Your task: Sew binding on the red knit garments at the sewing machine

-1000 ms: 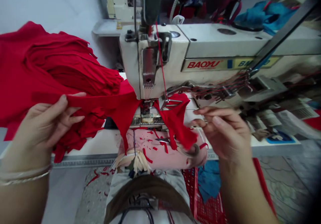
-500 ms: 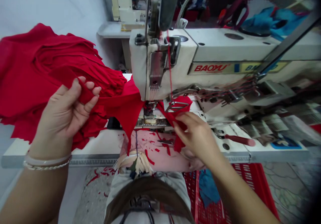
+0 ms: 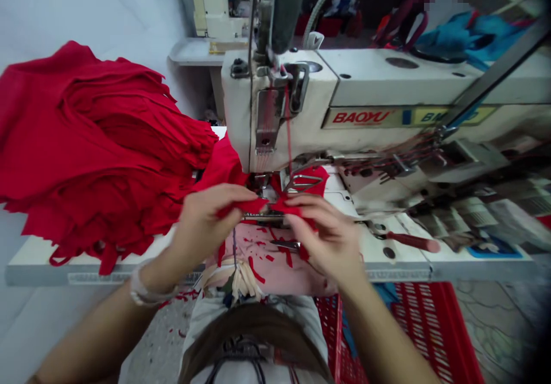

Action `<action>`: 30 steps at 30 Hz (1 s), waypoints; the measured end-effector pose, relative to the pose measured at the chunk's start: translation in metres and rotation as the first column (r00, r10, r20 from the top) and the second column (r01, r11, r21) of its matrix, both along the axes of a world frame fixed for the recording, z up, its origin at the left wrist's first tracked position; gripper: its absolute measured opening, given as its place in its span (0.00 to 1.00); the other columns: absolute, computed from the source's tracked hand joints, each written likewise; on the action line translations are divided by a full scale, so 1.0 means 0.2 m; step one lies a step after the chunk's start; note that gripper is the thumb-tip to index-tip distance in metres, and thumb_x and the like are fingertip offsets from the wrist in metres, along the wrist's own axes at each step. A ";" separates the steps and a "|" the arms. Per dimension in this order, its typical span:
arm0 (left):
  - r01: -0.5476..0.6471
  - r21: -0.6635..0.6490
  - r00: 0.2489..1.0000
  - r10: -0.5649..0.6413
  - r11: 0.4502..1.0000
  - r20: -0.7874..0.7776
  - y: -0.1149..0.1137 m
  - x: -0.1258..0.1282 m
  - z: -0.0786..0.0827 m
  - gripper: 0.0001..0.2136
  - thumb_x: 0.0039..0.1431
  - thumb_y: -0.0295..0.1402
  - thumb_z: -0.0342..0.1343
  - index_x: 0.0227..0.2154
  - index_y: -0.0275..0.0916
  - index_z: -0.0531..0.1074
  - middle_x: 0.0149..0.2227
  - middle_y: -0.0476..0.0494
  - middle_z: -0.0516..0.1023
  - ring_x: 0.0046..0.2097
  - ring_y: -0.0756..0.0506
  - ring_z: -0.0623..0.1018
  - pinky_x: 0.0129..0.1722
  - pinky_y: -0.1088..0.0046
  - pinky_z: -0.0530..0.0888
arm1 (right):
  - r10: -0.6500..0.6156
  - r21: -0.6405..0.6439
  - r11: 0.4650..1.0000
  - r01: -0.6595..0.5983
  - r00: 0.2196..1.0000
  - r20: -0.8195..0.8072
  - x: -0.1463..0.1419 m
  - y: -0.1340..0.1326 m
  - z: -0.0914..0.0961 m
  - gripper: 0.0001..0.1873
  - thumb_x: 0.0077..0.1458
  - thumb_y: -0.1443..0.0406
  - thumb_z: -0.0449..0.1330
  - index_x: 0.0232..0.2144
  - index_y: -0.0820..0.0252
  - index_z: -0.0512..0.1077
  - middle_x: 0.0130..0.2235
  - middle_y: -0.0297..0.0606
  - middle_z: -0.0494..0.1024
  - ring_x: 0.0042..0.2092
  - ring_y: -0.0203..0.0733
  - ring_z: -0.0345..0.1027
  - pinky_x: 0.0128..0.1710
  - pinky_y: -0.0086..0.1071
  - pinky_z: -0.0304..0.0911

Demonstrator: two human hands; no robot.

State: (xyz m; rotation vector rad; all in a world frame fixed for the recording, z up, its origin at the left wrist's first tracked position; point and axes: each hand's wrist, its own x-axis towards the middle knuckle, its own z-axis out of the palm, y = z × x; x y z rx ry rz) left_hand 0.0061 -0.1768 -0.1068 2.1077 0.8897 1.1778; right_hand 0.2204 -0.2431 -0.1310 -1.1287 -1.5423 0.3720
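A white sewing machine (image 3: pixel 279 114) stands in front of me, with red thread running down to its needle. Just left of the presser foot, my left hand (image 3: pixel 210 217) pinches the edge of a red fabric piece (image 3: pixel 252 205). On the other side, my right hand (image 3: pixel 329 232) is closed on red fabric (image 3: pixel 316 182) near the wire guide. Both hands are close together at the front of the needle area, and the fingers are slightly blurred. Below them, small scissors (image 3: pixel 286 245) lie on a pink cloth (image 3: pixel 275 278) among red scraps.
A big pile of red fabric pieces (image 3: pixel 86 143) covers the table's left side. A red-handled tool (image 3: pixel 413 241) lies at right, near a blue tray (image 3: pixel 495 251). Under the table stands a red plastic basket (image 3: pixel 447 326) with blue cloth. Another machine (image 3: pixel 219 5) is behind.
My left hand has moved right and down from the pile to the needle area, bringing red fabric along. My right hand has shifted only slightly, staying on the fabric.
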 end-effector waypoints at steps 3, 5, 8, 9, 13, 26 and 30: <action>0.052 0.377 0.916 0.106 0.925 -0.386 -0.01 0.03 -0.15 0.12 0.65 0.24 0.50 0.44 0.35 0.77 0.48 0.38 0.78 0.50 0.45 0.78 0.50 0.67 0.77 | -0.127 0.160 0.986 0.046 0.831 0.542 -0.11 0.07 -0.09 0.10 0.60 0.71 0.57 0.42 0.65 0.77 0.45 0.48 0.79 0.52 0.48 0.69 0.52 0.44 0.69; 0.059 0.497 0.845 0.222 0.866 -0.486 -0.01 0.02 -0.19 0.12 0.65 0.24 0.48 0.46 0.32 0.76 0.50 0.34 0.76 0.52 0.42 0.75 0.50 0.62 0.76 | -0.210 0.224 0.972 0.072 0.693 0.690 -0.13 0.07 -0.13 0.13 0.60 0.71 0.56 0.46 0.70 0.76 0.46 0.51 0.78 0.53 0.51 0.68 0.50 0.43 0.69; 0.081 0.549 0.724 0.329 0.832 -0.606 -0.04 0.00 -0.18 0.13 0.64 0.23 0.48 0.48 0.30 0.74 0.49 0.32 0.75 0.49 0.39 0.74 0.46 0.61 0.76 | -0.292 0.279 0.953 0.117 0.599 0.745 -0.12 0.06 -0.15 0.13 0.59 0.70 0.57 0.44 0.70 0.76 0.46 0.50 0.79 0.50 0.52 0.68 0.43 0.43 0.69; 0.092 0.547 0.691 0.343 0.832 -0.637 -0.05 0.00 -0.17 0.14 0.64 0.23 0.48 0.49 0.30 0.73 0.49 0.33 0.75 0.48 0.39 0.74 0.45 0.62 0.76 | -0.302 0.286 0.950 0.125 0.603 0.738 -0.12 0.06 -0.15 0.12 0.59 0.70 0.57 0.43 0.69 0.76 0.46 0.49 0.79 0.49 0.52 0.68 0.43 0.42 0.68; 0.097 0.544 0.654 0.358 0.834 -0.666 -0.07 0.02 -0.16 0.16 0.64 0.23 0.49 0.53 0.30 0.71 0.49 0.32 0.75 0.47 0.39 0.73 0.44 0.63 0.75 | -0.299 0.250 0.951 0.182 0.746 0.595 -0.13 0.08 -0.14 0.12 0.61 0.71 0.54 0.43 0.67 0.75 0.45 0.47 0.80 0.48 0.46 0.69 0.48 0.42 0.68; 0.092 0.496 0.650 0.325 0.864 -0.687 -0.09 0.03 -0.18 0.18 0.67 0.25 0.42 0.55 0.30 0.69 0.53 0.33 0.74 0.50 0.40 0.72 0.43 0.64 0.71 | -0.253 0.201 0.967 0.154 0.544 0.800 -0.18 0.05 -0.10 0.15 0.60 0.67 0.56 0.48 0.66 0.75 0.50 0.45 0.78 0.48 0.50 0.63 0.43 0.42 0.62; 0.118 0.526 0.659 0.329 0.842 -0.676 -0.08 0.02 -0.18 0.18 0.66 0.24 0.45 0.56 0.29 0.69 0.51 0.35 0.75 0.48 0.40 0.72 0.41 0.64 0.70 | -0.222 0.204 0.974 0.096 0.570 0.791 -0.16 0.06 -0.10 0.14 0.60 0.70 0.55 0.47 0.67 0.76 0.50 0.42 0.78 0.48 0.48 0.64 0.44 0.41 0.61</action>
